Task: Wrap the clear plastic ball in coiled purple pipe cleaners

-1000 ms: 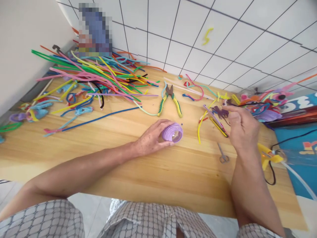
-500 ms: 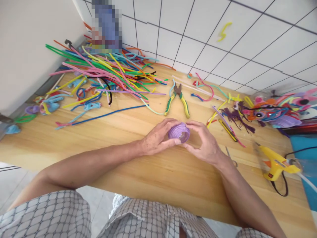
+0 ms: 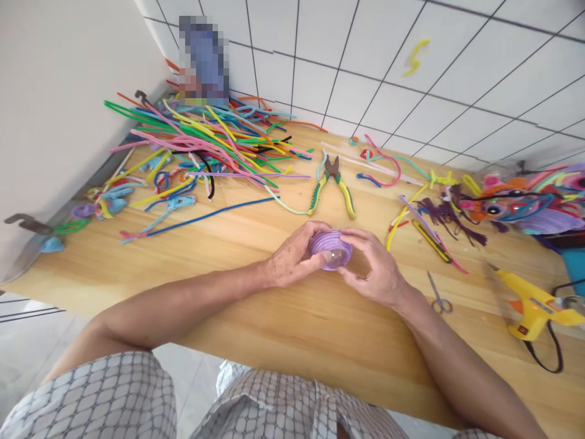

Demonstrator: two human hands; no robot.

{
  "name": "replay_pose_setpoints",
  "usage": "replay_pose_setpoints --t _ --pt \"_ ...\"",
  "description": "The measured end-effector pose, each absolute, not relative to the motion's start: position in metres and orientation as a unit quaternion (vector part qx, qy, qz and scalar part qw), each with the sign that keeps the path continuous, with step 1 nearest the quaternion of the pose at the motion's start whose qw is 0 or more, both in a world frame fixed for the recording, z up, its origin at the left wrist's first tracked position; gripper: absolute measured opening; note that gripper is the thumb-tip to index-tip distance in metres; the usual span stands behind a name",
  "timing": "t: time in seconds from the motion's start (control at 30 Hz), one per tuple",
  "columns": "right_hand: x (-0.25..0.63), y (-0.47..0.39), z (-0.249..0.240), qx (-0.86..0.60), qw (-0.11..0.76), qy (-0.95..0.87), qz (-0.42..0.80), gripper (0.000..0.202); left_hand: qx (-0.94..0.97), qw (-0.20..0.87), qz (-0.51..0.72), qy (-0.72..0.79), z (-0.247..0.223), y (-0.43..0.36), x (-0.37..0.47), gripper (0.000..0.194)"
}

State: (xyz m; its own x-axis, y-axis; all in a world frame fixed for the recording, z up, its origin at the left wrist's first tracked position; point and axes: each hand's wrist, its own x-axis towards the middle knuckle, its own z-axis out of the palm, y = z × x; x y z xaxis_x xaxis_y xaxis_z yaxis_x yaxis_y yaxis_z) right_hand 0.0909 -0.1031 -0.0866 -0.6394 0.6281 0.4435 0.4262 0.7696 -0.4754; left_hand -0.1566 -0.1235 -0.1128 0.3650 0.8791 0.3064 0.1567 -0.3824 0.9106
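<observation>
A small round purple coil [image 3: 325,241], with a clear shiny part showing in its opening, is held over the wooden table between both hands. My left hand [image 3: 292,257] wraps its left side, thumb across the front edge. My right hand [image 3: 377,268] grips the right side with thumb and fingertips. Just beyond the coil lie pliers [image 3: 333,183] with green and yellow handles, their handles spread.
Colourful pipe cleaners [image 3: 219,137] are heaped at the back left. Scissors [image 3: 439,299], a yellow cutter [image 3: 431,241] and a yellow glue gun [image 3: 530,302] lie to the right. A colourful figure [image 3: 512,204] is at the far right.
The camera view has shifted slightly left, uncovering the scissors by my right forearm. The coil has turned a little, showing more of the clear part; both hands still hold it.
</observation>
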Motion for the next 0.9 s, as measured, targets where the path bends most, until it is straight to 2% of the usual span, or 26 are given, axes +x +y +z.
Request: replay_pose_setpoints --t 0.9 --pt "0.0875 -0.1040 -0.0911 -0.295 0.325 -0.885 0.156 0.066 0.715 0.434 0.424 0.347 -0.1152 -0.1221 -0.1628 0.046"
